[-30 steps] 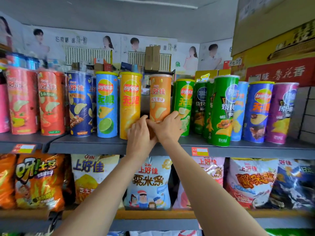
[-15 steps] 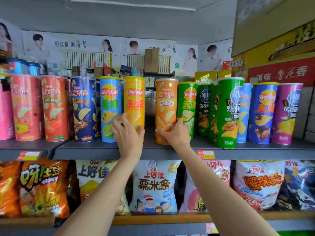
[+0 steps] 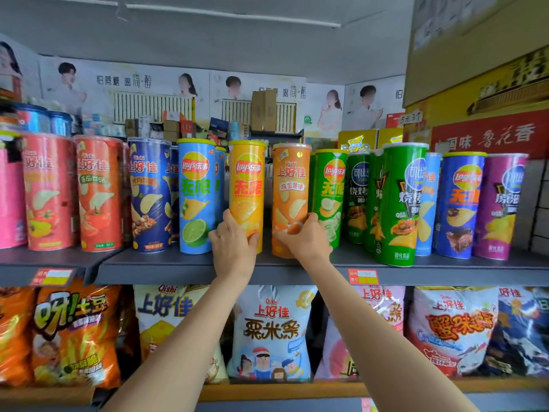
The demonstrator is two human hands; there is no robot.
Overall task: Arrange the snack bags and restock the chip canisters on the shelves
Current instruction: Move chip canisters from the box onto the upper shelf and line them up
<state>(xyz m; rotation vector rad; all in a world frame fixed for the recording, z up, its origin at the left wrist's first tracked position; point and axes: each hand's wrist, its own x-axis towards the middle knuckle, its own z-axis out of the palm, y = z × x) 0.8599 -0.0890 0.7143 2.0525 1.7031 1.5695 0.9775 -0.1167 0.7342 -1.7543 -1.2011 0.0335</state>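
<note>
Change: both hands together at one spot a second ago; now apart, one canister each, a gap opened between the two.
Left hand (image 3: 234, 242): wrapped round the foot of the yellow can (image 3: 247, 185), fingers curled across its front, thumb up its left side.
Right hand (image 3: 303, 239): gripping the low part of the orange can (image 3: 291, 191), fingers curled over the front, thumb on the right side.
Cans: both upright on the top shelf (image 3: 297, 267) near its front edge, yellow just beside the blue lime can (image 3: 196, 197), orange touching or nearly touching the green can (image 3: 329, 191).
Meaning: spacing and facing the row, probably; labels turned forward, restocking well along, final nudges left.
Risk: tall narrow tubes, gripped low, likely to tip if pushed fast.
Shelf: dark grey metal, price tag (image 3: 363, 276) on the lip, a second section to the left set slightly lower.
Below: snack bags standing in a row, a white bag (image 3: 271, 331) in the middle, an orange bag (image 3: 74, 331) at left.
Room: posters on the back wall, cartons at upper right, grey ceiling above.
</note>
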